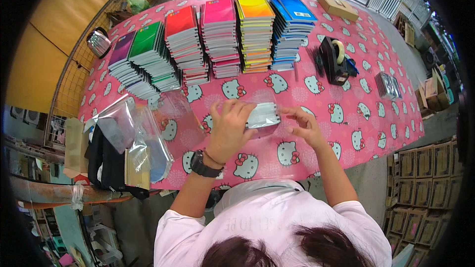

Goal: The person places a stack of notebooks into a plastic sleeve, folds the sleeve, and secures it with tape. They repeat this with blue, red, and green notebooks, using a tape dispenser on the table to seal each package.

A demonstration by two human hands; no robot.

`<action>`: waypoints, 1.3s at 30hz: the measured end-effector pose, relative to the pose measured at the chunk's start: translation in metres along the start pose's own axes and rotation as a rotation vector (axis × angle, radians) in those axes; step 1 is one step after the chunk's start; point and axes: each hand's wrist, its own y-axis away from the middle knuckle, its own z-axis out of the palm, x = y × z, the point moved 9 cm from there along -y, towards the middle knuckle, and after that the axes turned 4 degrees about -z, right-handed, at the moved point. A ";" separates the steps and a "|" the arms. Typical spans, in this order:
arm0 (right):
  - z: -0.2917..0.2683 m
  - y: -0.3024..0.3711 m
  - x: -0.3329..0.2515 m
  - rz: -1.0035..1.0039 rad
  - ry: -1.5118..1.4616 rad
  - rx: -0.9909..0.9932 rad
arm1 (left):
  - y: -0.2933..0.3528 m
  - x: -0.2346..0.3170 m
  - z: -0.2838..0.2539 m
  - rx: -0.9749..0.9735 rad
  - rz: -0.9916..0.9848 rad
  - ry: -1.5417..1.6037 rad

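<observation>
A small bundle of spiral notebooks (263,115), its pale page edges facing up, lies in shiny clear plastic at the table's near middle. My left hand (229,122) is closed around its left end, thumb on the near side and fingers on the far side. At the right end is my right hand (303,124), thumb and fingers apart, fingertips close to the clear film. Whether they touch the film is hard to see. Beyond stand tall stacks of spiral notebooks with purple (121,48), green (146,39), red (180,21), pink (218,11), yellow (255,7) and blue (293,11) covers.
Clear plastic bags (148,141) lie at the left, beside a black bag (106,160). A black tape dispenser (334,62), a wrapped notebook bundle (388,86) and a cardboard box (338,7) are at the right. A metal kettle (98,43) stands far left. Stacked cartons (425,183) sit below the table's right edge.
</observation>
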 end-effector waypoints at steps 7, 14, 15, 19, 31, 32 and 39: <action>0.005 0.004 -0.004 -0.064 0.086 -0.019 | 0.001 0.001 0.012 -0.188 0.080 0.047; 0.030 -0.013 -0.022 -0.305 0.539 -0.246 | 0.005 0.013 0.005 -0.166 0.305 0.170; 0.031 -0.014 -0.021 -0.303 0.543 -0.269 | 0.003 -0.004 -0.009 -0.005 0.168 0.309; 0.034 -0.012 -0.018 -0.281 0.580 -0.338 | 0.036 -0.056 0.007 0.122 -0.025 0.411; 0.052 -0.014 -0.020 -0.230 0.596 -0.673 | 0.034 -0.022 0.063 -0.319 0.202 0.332; 0.056 -0.016 -0.023 -0.232 0.588 -0.703 | 0.032 -0.018 0.065 -0.331 0.237 0.324; 0.033 -0.048 0.030 0.124 -0.201 -0.298 | 0.031 -0.019 0.078 -0.371 0.156 0.189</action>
